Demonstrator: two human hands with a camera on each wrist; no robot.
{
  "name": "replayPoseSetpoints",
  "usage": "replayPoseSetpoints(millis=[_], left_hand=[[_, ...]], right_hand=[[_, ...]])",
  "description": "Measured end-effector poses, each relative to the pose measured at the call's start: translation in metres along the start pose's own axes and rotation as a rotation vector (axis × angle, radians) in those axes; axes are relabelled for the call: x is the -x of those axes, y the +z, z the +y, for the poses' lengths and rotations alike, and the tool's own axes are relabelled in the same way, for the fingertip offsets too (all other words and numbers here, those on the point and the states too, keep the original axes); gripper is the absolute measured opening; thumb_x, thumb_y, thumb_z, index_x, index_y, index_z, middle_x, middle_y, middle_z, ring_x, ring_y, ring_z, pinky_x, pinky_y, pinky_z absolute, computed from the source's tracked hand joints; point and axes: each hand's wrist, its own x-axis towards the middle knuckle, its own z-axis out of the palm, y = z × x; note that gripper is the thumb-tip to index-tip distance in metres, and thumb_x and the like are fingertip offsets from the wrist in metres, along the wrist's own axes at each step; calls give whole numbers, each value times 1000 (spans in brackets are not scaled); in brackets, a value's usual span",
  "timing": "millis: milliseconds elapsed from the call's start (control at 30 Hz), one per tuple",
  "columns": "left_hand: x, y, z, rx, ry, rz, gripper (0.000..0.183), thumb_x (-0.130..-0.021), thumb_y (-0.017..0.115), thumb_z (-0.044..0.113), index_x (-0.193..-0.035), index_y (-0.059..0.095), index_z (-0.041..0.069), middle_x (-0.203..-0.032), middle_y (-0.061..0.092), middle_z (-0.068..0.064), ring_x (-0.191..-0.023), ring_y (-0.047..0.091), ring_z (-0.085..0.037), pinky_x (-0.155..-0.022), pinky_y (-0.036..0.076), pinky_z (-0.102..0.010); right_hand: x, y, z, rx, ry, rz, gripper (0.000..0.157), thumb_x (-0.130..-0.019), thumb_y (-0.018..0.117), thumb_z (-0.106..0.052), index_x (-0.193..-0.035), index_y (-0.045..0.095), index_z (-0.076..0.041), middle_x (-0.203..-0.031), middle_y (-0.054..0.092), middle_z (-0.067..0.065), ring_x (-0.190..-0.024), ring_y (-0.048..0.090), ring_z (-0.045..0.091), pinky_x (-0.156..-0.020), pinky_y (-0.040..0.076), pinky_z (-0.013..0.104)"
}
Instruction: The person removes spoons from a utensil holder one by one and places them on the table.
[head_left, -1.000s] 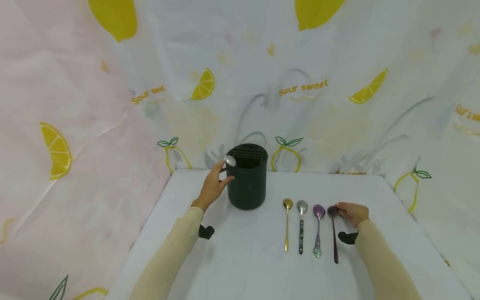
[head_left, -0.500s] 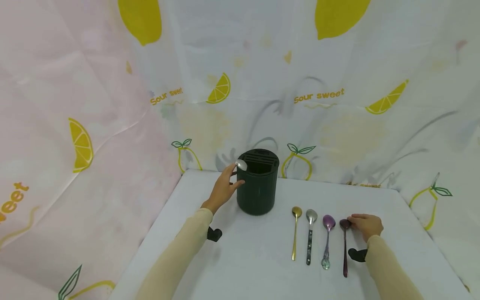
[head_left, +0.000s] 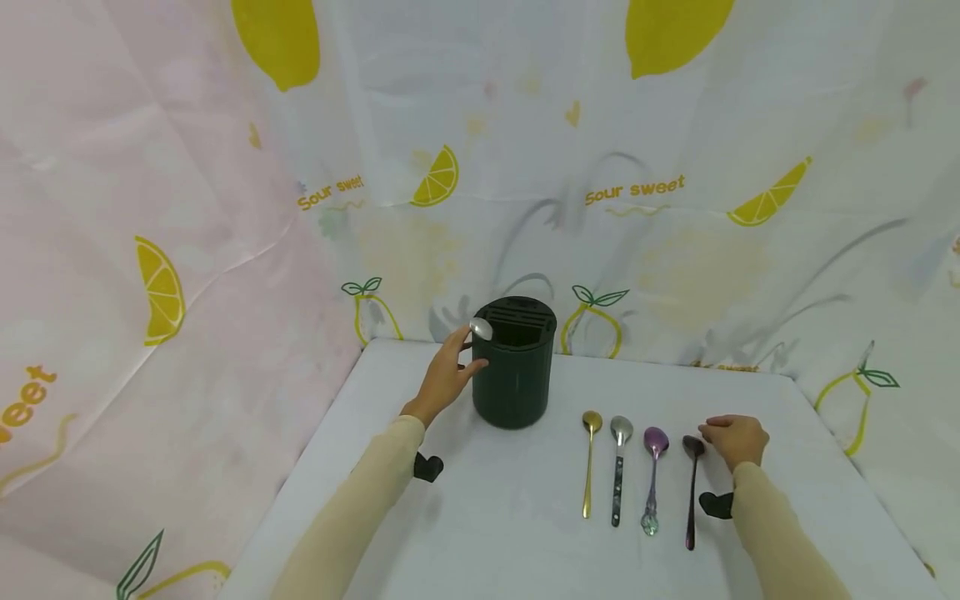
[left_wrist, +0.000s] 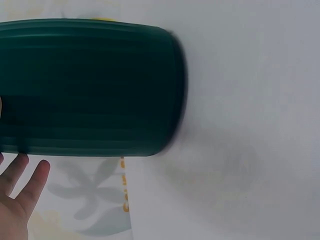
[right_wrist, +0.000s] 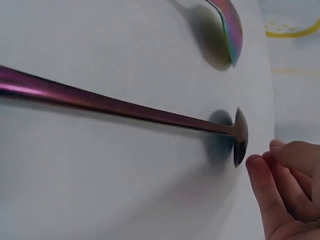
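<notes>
In the head view, my left hand [head_left: 444, 377] is at the left side of a dark green utensil holder [head_left: 512, 392], its thumb toward the front wall. The left wrist view shows two fairly straight fingers [left_wrist: 34, 187] beside the holder. At the rim, just above the fingertips, sits a silver spoon bowl [head_left: 482, 328]; its handle is hidden. My right hand [head_left: 737, 439], fingertips drawn together and holding nothing, is beside the bowl of a dark purple spoon [head_left: 692, 492]. A small gap separates them in the right wrist view.
Left of the dark spoon lie a purple spoon [head_left: 654, 479] with an ornate clear-looking handle end, a silver spoon [head_left: 619, 467] with a black speckled handle, and a gold spoon [head_left: 589, 462]. All rest on the white table [head_left: 510, 517]. A lemon-print curtain [head_left: 480, 250] stands behind.
My right fingertips have come away from the dark purple spoon's bowl, which sits slightly farther right. My left hand stays at the holder. The head view has shifted.
</notes>
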Motion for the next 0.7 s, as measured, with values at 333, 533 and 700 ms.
replayPoseSetpoints(millis=[333,533,700], left_hand=[[0,0,0,17,13,0,73,-91,70,20,-153,31,18,-150,38,-10,-123,53,-29,-83,55,-45],[-1,-1,0,10,21,6,74,-91,71,20,-153,31,16,-149,39,-10,-123,54,-29,-83,56,-44],[0,0,0,-4,40,4,73,-91,71,20,-153,31,15,-148,40,-11,-122,54,-28,-82,56,-39]], right_hand=[[-2,-10,-15,-68,58,-29,33,-90,69,-18,-105,70,11,-83,73,15,-62,64,3,-64,45,24],[-8,-10,-23,-122,42,-30,36,-90,70,-22,-109,70,9,-83,74,11,-61,62,-5,-59,44,12],[-17,-16,-34,-124,7,-33,40,-91,70,-27,-110,70,7,-79,74,3,-63,64,-5,-75,47,20]])
